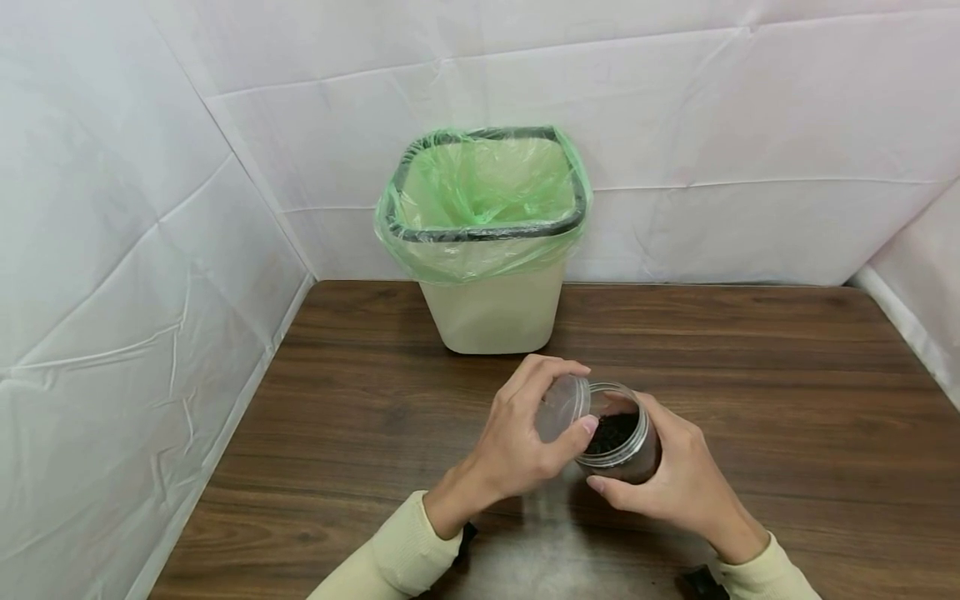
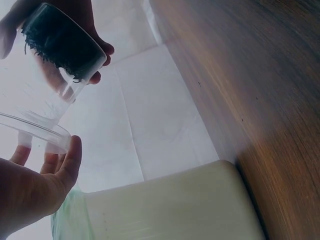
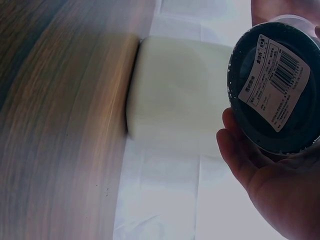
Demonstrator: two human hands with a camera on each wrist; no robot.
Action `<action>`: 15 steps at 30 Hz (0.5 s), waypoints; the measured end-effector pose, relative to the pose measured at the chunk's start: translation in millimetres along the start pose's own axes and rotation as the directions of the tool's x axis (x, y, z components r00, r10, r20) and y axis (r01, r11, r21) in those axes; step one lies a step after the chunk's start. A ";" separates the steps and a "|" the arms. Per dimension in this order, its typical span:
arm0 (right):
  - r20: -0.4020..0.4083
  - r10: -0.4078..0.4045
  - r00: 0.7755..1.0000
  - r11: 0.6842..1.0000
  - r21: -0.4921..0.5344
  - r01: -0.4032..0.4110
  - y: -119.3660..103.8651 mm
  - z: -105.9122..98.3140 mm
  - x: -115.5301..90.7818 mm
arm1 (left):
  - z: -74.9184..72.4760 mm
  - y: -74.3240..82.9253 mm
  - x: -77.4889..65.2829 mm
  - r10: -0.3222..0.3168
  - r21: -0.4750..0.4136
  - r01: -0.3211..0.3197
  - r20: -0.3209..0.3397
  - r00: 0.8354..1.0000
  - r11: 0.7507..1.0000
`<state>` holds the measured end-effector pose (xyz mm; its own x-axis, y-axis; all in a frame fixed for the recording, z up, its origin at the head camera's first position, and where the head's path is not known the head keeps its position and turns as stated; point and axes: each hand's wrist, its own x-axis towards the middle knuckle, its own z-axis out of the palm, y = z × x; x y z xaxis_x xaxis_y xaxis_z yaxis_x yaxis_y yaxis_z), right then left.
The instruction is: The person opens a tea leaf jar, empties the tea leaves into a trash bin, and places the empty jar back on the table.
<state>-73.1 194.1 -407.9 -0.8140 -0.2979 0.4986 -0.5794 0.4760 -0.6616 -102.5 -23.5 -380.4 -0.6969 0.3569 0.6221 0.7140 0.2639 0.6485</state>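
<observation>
My right hand point(image 1: 678, 471) grips a clear screw-top jar point(image 1: 633, 462) round its side, the mouth tilted toward the left hand. Dark, loose shreds point(image 1: 611, 433) lie inside it, and they show through the wall in the left wrist view. A barcode label point(image 3: 277, 82) is stuck on the jar's base. Between thumb and fingers my left hand point(image 1: 525, 433) holds a clear round lid point(image 1: 562, 407), off the jar and tipped up right beside its rim. Both hands are raised above the table in the wrist views.
Behind the hands a cream waste bin point(image 1: 498, 312) stands at the table's back edge, lined with a green plastic bag point(image 1: 487, 258) folded over its dark rim. White sheeting point(image 1: 675, 108) rises behind and at both sides of the brown wooden table point(image 1: 337, 433). Small dark specks point(image 3: 107, 191) dot the tabletop.
</observation>
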 end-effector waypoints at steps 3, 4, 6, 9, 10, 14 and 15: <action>-0.003 0.001 1.000 1.000 -0.002 -0.001 0.8 -0.1 -0.6 | -0.7 -0.7 -0.3 -0.005 -0.007 0.005 -0.001 1.000 1.000; -0.002 0.003 1.000 1.000 -0.001 -0.003 1.0 -0.2 -0.7 | -0.8 -0.9 -0.4 -0.005 -0.008 0.005 -0.001 1.000 1.000; -0.003 0.007 1.000 1.000 -0.003 -0.007 1.3 -0.5 -1.1 | -0.9 -1.2 -0.4 -0.008 -0.011 0.008 0.001 1.000 1.000; -0.003 0.009 1.000 1.000 -0.005 -0.009 1.7 -1.0 -1.6 | -0.7 -1.6 -0.6 -0.007 -0.011 0.007 0.000 1.000 1.000; -0.001 0.009 1.000 1.000 -0.005 -0.009 1.8 -1.1 -1.6 | -0.7 -1.8 -0.7 -0.005 -0.011 0.005 -0.001 1.000 1.000; 0.001 0.010 1.000 1.000 0.001 -0.010 2.5 -1.3 -1.6 | -0.6 -2.3 -1.1 -0.008 -0.015 0.008 -0.004 1.000 1.000; 0.002 0.011 1.000 1.000 0.003 -0.011 2.6 -1.3 -1.6 | -0.5 -2.3 -1.2 -0.009 -0.017 0.009 -0.004 1.000 1.000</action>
<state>-73.2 196.8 -409.7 -0.8206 -0.2940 0.4902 -0.5704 0.4771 -0.6687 -103.4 -24.9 -382.4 -0.7036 0.3511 0.6179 0.7065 0.2520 0.6613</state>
